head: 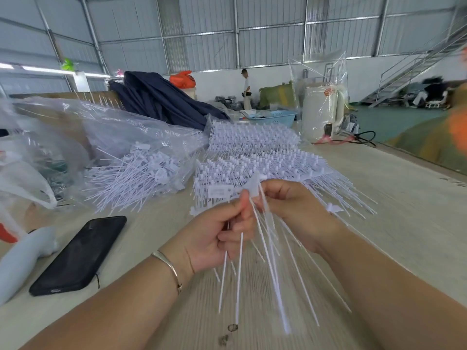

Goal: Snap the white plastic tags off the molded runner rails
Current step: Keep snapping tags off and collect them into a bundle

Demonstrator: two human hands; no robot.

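Both hands meet above the near middle of the desk point(379, 188), each with its grip closed around white plastic tags. The left hand point(219, 231) has its fingers curled round a few thin tag stems, thumb pressed against them near the top; one flat rectangular tag head point(219, 191) sticks out to the left just above that thumb. The right hand point(290, 208) pinches the upper end of a larger fan of tags point(273, 261), whose long stems spread downward and toward the camera, blurred at their tips. The two hands touch or nearly touch at the fingertips, with the tag heads bunched between them.

Just beyond the hands lie stacked runner rails point(257, 157) with tags attached, in two heaps, one behind the other. To the left of these, a loose pile of tags point(136, 178) spills from a clear plastic bag point(83, 122). A black phone point(80, 256) lies on the desk near the left forearm, which wears a thin bracelet point(168, 266).
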